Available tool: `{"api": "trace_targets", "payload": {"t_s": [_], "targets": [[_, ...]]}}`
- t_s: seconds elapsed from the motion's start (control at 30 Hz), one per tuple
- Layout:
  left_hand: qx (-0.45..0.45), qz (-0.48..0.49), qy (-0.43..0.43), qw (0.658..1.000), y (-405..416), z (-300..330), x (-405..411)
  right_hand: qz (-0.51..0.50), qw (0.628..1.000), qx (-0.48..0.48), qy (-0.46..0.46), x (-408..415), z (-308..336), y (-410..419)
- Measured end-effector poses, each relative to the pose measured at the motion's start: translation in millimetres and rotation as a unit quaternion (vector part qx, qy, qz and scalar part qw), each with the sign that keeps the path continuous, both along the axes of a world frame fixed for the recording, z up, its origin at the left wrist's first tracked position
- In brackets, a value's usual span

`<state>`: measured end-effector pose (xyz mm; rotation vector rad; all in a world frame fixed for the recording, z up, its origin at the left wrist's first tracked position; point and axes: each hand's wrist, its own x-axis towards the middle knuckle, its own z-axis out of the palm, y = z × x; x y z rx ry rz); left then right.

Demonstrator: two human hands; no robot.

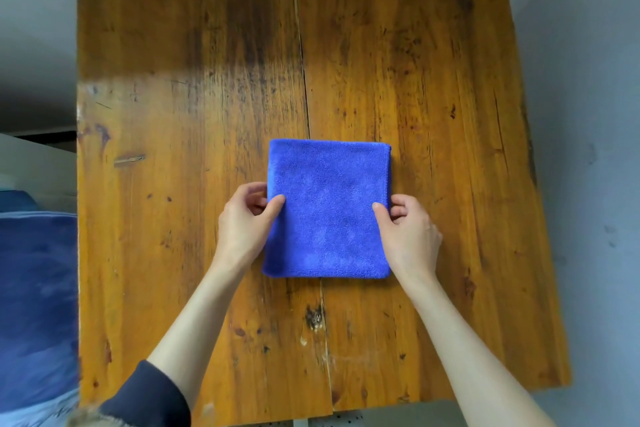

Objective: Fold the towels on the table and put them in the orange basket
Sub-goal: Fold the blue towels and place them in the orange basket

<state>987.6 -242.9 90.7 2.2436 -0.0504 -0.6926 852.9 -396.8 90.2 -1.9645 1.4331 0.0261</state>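
My two hands held one blue towel (327,208), already folded into a compact rectangle, at the lower centre of the frame on the wooden table (138,45). My left hand (244,222) pinched the towel's left edge about halfway along, thumb lying on the top face and fingers curled at or under the edge; my right hand (408,229) did the same at the right edge, thumb on top, fingers tucked beside the fold. Neither hand was spread flat, and each gripped nothing but cloth. I judged the folding of this towel to be finished or very nearly so, and the step in hand to be the grasp before lifting. The next move would call for raising both sides together so the layers did not slide apart, then carrying the bundle to the orange basket, which did not appear anywhere in the frame; its direction could not be told. The towel was a saturated blue with a short, fuzzy pile, its top face smooth apart from faint shading. Its far and near edges ran straight, its corners were slightly rounded, and a stitched hem showed along the right side, where stacked layers could be made out at the upper right corner. It lay across the seam between the table's two boards. At the left edge of the frame some blue fabric (34,288) lay off the table; what it was could not be told.
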Motion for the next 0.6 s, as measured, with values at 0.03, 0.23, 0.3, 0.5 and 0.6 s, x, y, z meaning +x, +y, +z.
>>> {"api": "trace_targets", "payload": {"t_s": [0.03, 0.23, 0.3, 0.5, 0.6], "targets": [[0.003, -0.002, 0.016, 1.000, -0.7, 0.3, 0.3, -0.013, 1.000, 0.020, 0.008, 1.1, 1.0, -1.9], [0.037, -0.002, 0.033, 0.999, -5.1, -2.6, 5.7, -0.031, 0.994, 0.099, 0.045, 10.2, 5.9, -14.1], [0.041, -0.002, 0.040, 0.998, -6.5, -3.7, 6.3, -0.034, 0.990, 0.124, 0.052, 13.2, 5.8, -17.1], [0.010, 0.011, 0.070, 0.997, -6.0, -2.6, 8.2, -0.024, 0.986, 0.158, 0.054, 19.8, 6.3, -22.2], [0.041, -0.057, 0.016, 0.997, -6.6, 1.1, 2.3, 0.016, 0.992, 0.102, 0.077, 20.0, 6.6, -20.8]]}}
